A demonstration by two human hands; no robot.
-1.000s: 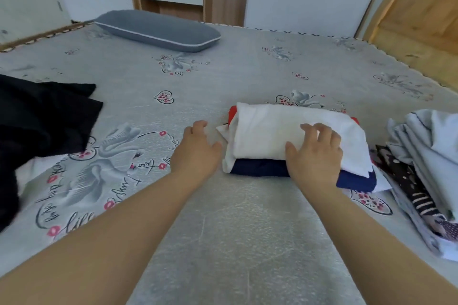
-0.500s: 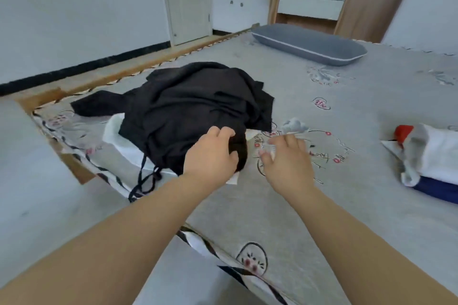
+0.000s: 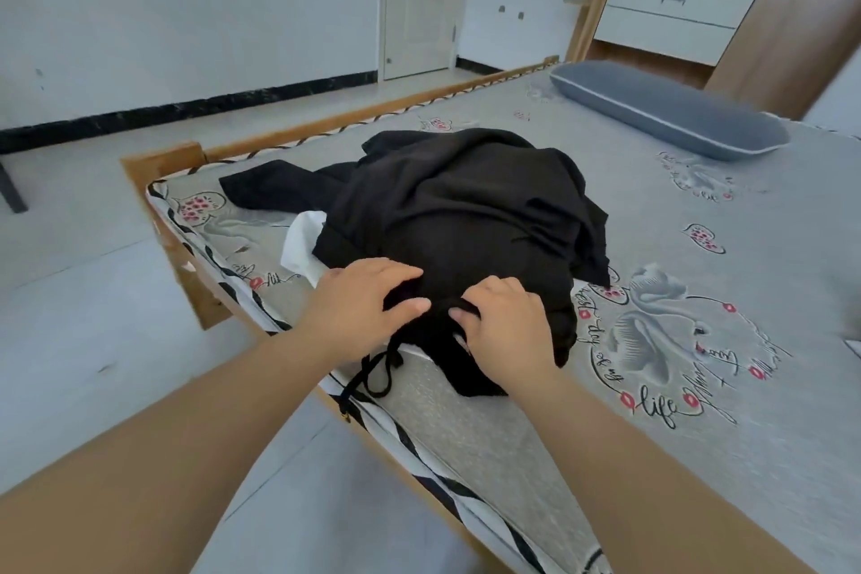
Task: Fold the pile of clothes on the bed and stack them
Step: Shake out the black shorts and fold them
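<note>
head: both hands [image 3: 368, 308] on crumpled black garment [image 3: 470, 219].

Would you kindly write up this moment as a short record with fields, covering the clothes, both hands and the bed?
pile: black clothes heaped near the bed's corner, unfolded
under the pile: white garment peeking out on the left
drawstring: black cord trailing toward the bed's edge
left hand: fingers spread on the black fabric, thumb against a fold
right hand: fingers curled round a fold of the black fabric
bed: grey printed sheet
pillow: grey, at the far end
</note>
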